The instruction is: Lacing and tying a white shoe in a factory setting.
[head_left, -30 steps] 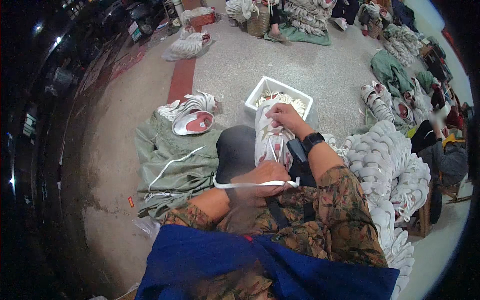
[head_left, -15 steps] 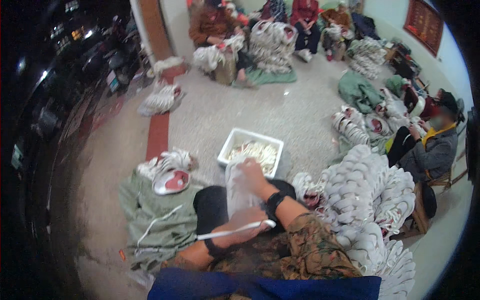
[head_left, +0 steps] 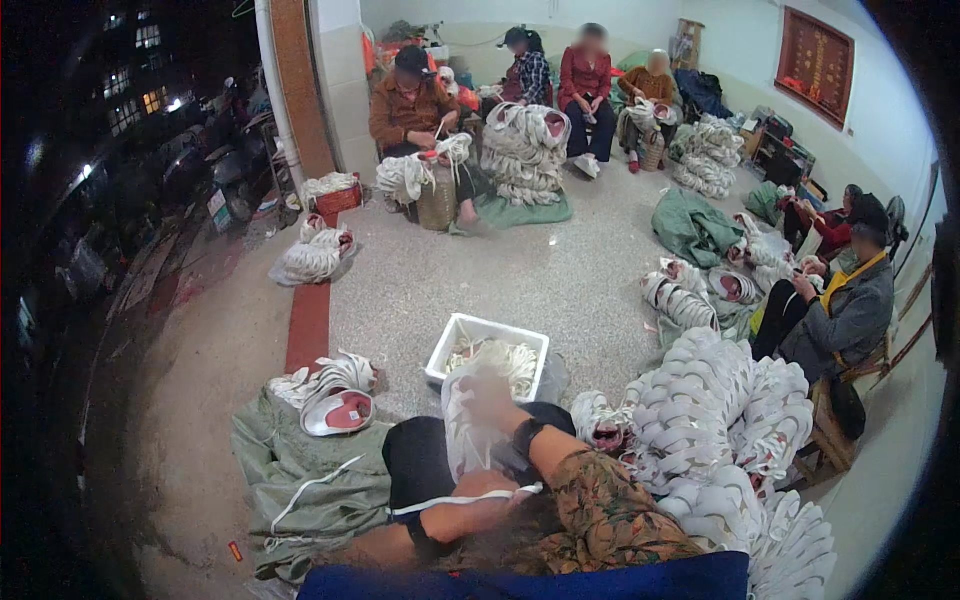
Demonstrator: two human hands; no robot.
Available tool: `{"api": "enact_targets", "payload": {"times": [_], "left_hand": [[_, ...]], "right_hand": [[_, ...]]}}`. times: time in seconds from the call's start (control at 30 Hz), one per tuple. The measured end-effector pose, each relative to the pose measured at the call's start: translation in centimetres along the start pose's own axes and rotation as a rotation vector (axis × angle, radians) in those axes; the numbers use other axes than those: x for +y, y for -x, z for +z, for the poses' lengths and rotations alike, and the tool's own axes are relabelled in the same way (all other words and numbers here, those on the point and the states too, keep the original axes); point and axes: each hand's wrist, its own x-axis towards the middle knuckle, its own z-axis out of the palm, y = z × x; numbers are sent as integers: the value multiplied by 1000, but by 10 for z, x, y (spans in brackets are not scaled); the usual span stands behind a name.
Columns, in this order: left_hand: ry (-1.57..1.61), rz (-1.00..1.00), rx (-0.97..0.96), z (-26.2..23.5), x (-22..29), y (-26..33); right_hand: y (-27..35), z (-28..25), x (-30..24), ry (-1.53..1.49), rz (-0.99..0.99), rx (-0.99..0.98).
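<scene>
A white shoe [head_left: 462,425] lies lengthwise over my lap, its far end reaching to the white box. My left hand [head_left: 482,497] is closed at the shoe's near end, its fingers partly hidden. A flat white shoelace [head_left: 455,500] runs across the back of that hand. Over the shoe's far right side is my right hand [head_left: 490,397], smeared by motion. What its fingers do cannot be made out. Just beyond the hands stands the white foam box [head_left: 540,350], holding many pale laces [head_left: 520,362].
Stacked white shoes [head_left: 690,400] rise close on my right. At my left, a few shoes [head_left: 340,408] rest by a green sack [head_left: 300,470] with a loose lace on it. Several people sit farther off among shoe piles, one [head_left: 850,300] on the right. A red floor strip [head_left: 308,330] runs left.
The view has tilted up, so the room's far side shows more and my hands sit lower in the picture. Both hands stay at the shoe, and the lace still crosses my left hand.
</scene>
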Motion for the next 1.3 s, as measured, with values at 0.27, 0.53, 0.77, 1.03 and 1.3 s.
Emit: {"api": "enact_targets", "payload": {"times": [0.27,0.53,0.77,1.03,1.3], "left_hand": [[-273,-61,150,-3,3,16],[-127,225,-1,-6,21,26],[-68,327,11,0,22,26],[-47,336,5,2,16,28],[-38,398,103,2,12,28]], "right_hand": [[63,-44,11,-637,-53,341],[144,-99,-34,-712,-7,131],[164,-83,-46,-724,-240,-33],[165,-85,-51,-627,-223,-29],[162,-82,-57,-515,-298,-29]]}}
